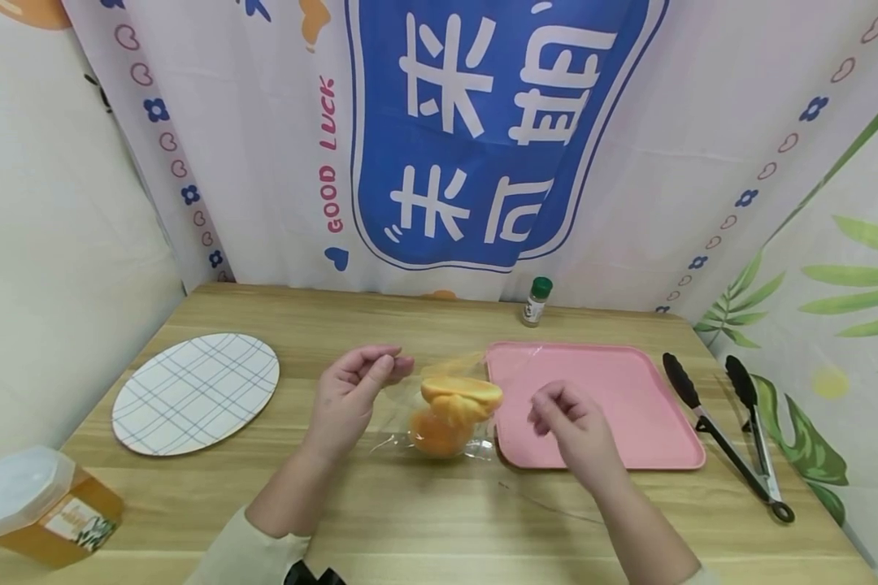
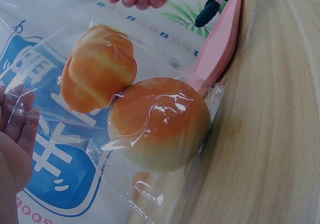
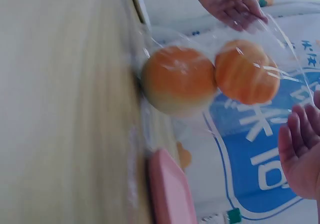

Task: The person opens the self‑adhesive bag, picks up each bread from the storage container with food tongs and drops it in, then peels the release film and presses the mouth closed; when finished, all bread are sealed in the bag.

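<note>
A clear plastic bag (image 2: 150,196) with two breads inside hangs between my hands, over the middle of the table. The round bun (image 1: 441,432), glossy orange-brown on top and paler below, lies at its bottom. Above it is a ridged, twisted roll (image 3: 247,72), leaning against the bun in both wrist views. With thumb and fingertips, my left hand (image 1: 351,398) pinches the left edge of the bag. On the other side my right hand (image 1: 580,431) pinches the bag's right edge, thumb against curled fingers. The thin film is hard to make out near the fingertips.
A pink tray (image 1: 600,406) lies right of the bag, with black-tipped tongs (image 1: 732,455) beside it. A green-capped shaker (image 1: 536,302) stands at the back. To the left are a checked oval plate (image 1: 196,393) and a lidded amber jar (image 1: 51,508).
</note>
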### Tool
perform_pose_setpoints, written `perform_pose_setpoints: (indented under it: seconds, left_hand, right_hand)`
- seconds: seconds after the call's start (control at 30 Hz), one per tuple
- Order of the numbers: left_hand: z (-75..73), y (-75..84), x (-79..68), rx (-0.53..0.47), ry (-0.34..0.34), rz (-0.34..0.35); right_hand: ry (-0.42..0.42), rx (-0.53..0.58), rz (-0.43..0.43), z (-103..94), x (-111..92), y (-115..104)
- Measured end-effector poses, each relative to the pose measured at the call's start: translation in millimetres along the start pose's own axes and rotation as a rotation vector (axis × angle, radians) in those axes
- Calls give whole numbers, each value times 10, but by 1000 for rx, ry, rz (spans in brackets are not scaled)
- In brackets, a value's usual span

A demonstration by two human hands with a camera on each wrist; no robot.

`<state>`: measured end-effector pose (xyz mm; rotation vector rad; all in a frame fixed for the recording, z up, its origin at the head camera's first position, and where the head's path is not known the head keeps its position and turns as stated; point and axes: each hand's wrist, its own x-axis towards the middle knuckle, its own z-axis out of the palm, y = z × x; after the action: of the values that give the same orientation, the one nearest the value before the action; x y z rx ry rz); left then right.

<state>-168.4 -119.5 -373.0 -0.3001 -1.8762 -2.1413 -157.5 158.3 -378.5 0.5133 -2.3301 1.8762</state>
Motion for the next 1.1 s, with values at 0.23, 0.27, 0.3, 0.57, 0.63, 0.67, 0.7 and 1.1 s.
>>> perform_pose_setpoints:
  seconds: [0.23,0.27,0.3,0.57,0.63,0.67,0.7,1.1]
  left_hand:
    - [2,-3,12,6,-2,-9]
    - [1,-5,15,2,-1,-10]
    - [1,-8,19,-2,-1,-13]
    - [-35,-32,53,-29,4,-23]
    - [-48,-32,60,-32,12,-18]
    - [-55,-29,63,-33,18,-17]
    - [-63,-26,66,-30,24,-19]
    - [-205,9,161,25,-18,-94]
  right_hand:
    - [47,-50,145,-30,362,-59]
    - [33,-36,168,-16,397,-56]
    - [26,-16,178,0,425,-52]
    - [99,83,194,44,539,15]
    - [110,79,185,38,545,33]
    - [114,74,179,34,542,36]
    - [117,67,172,31,538,34]
    - [113,43,182,5,560,4]
